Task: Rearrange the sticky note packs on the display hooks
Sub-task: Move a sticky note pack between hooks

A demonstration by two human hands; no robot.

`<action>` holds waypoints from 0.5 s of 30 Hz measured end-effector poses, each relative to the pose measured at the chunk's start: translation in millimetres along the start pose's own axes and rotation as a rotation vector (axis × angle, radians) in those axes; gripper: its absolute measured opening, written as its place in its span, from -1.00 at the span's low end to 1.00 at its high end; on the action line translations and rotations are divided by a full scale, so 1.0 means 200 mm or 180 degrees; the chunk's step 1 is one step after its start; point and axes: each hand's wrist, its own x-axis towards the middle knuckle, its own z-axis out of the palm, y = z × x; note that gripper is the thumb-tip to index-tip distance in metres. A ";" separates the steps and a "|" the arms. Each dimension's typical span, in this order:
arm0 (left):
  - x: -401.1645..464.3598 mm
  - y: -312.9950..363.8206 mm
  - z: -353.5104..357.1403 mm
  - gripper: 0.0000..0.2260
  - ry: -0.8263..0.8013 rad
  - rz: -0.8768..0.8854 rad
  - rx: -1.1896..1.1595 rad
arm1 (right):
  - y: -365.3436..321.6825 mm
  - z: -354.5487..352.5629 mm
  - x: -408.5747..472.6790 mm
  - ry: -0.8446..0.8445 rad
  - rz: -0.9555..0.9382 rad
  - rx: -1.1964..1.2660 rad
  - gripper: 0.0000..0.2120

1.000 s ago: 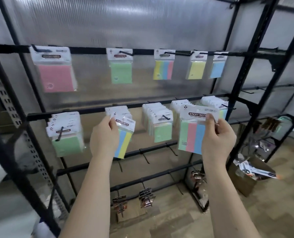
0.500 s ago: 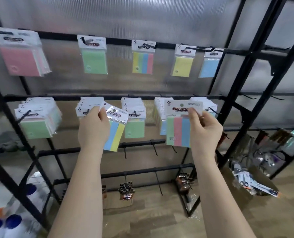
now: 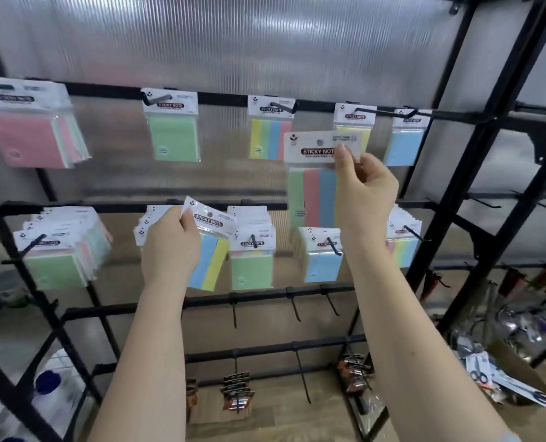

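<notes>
Two packs are in hand: the right hand (image 3: 366, 189), pinching the striped pack (image 3: 316, 183) by its header, has risen to the top row; the left hand (image 3: 169, 247) pinches the blue-yellow pack (image 3: 212, 263) lower, unhung.

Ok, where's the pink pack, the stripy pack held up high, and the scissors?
pink pack (image 3: 26, 140), head view, pink front face.
stripy pack (image 3: 311, 199), head view, pink middle stripe.
scissors (image 3: 517, 389), head view, packaged pair, middle.
</notes>
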 end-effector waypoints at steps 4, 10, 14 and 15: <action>0.10 0.00 0.02 -0.64 0.0040 0.0068 -0.0113 | -0.06 0.14 0.10 -0.0078 0.0154 0.0272 -0.63; 0.20 0.00 0.06 -0.65 0.0223 0.0323 -0.0305 | -0.06 0.25 0.19 -0.0058 0.0279 0.0242 -0.60; 0.22 -0.01 0.09 -0.65 0.0232 0.0318 -0.0271 | -0.02 0.29 0.21 0.0067 0.0271 0.0257 -0.51; 0.23 -0.01 0.10 -0.65 0.0226 0.0314 -0.0243 | -0.02 0.29 0.22 0.0113 0.0253 0.0260 -0.52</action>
